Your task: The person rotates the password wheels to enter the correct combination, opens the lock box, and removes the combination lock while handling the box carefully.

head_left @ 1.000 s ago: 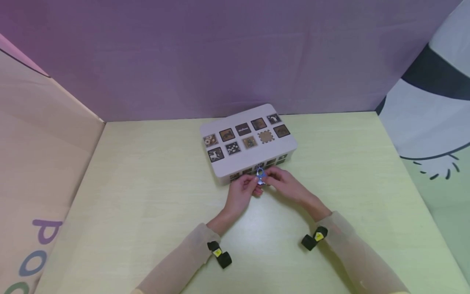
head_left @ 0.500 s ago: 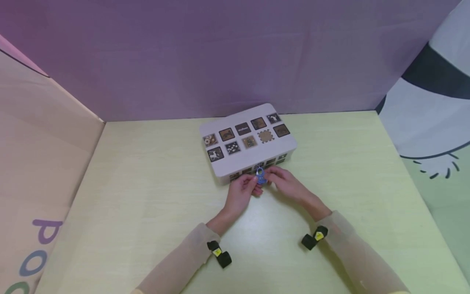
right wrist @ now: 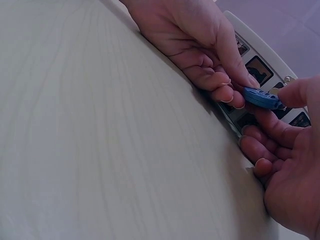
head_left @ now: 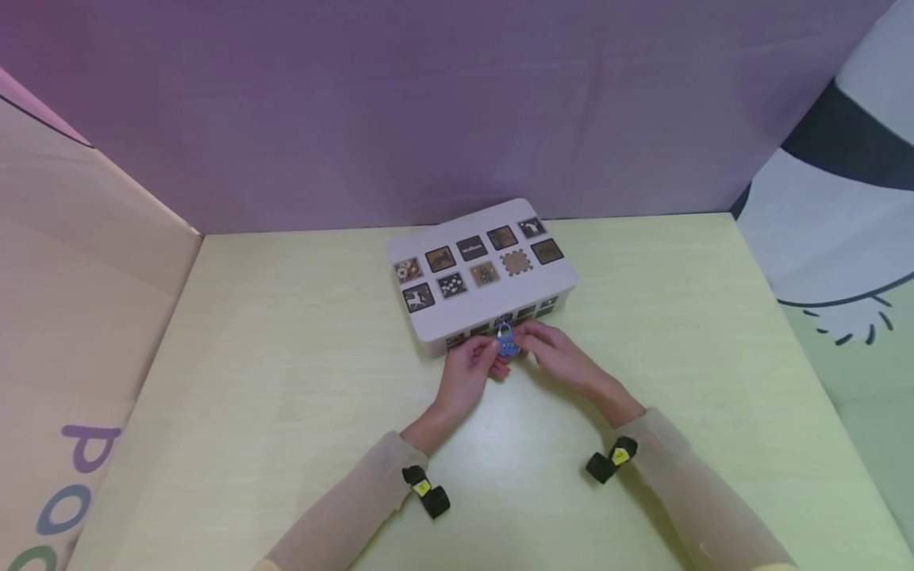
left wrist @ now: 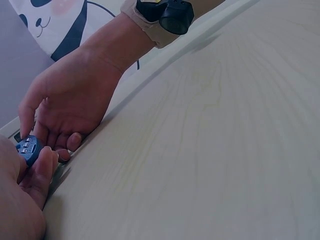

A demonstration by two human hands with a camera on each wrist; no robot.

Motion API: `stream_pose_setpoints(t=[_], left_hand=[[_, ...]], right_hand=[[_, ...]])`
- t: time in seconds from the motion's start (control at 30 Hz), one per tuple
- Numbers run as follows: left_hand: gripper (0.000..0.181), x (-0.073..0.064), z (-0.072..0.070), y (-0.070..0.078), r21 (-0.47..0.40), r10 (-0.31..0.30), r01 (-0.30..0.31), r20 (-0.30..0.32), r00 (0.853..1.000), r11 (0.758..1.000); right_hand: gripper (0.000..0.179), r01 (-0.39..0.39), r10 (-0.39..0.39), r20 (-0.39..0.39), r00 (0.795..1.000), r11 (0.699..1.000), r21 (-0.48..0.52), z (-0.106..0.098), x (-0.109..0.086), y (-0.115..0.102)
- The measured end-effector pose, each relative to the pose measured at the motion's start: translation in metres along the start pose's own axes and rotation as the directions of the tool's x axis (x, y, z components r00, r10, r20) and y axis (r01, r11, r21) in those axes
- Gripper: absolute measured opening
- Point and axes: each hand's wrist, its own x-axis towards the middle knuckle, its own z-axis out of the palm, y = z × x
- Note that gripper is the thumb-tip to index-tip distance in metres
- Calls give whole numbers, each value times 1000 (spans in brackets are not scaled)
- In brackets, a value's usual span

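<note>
Since the earliest head frame, the lock (head_left: 508, 342) has been tipped: a bright silvery edge showed then, its blue face shows now. Both hands have kept practically the same positions.

The lock is at the near side of the box, shackle pointing far. Left hand (head_left: 467, 379): pinching the lock at its left. Right hand (head_left: 560, 361): pinching its right side between thumb and finger.

Progress, as judged: the box (head_left: 485, 298) is closed and the lock is up against its front; handling of the lock appears unfinished. Whether the shackle is latched or passes through any fastening cannot be determined.

Markings: the lock's small dials (left wrist: 27, 145) carry characters too small to read. One dark picture tile (head_left: 472, 248) on the box bears pale lettering, illegible. On the left wall, a purple letter (head_left: 90, 446), "p" or "d", precedes a blue "o" (head_left: 64, 510). No brand legible.
</note>
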Motion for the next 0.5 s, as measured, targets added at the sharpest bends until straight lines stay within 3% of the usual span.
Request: stream_pose_setpoints(t=[0.33,0.5], left_hand=[[20,1,0,0,6,1,-1,3,1000,1000],[19,1,0,0,10,1,-1,1,1000,1000]], right_hand=[[30,74,-74,-4,997,997,37,2,1,2],[28,70,-69,-20,997,997,33,3,1,0]])
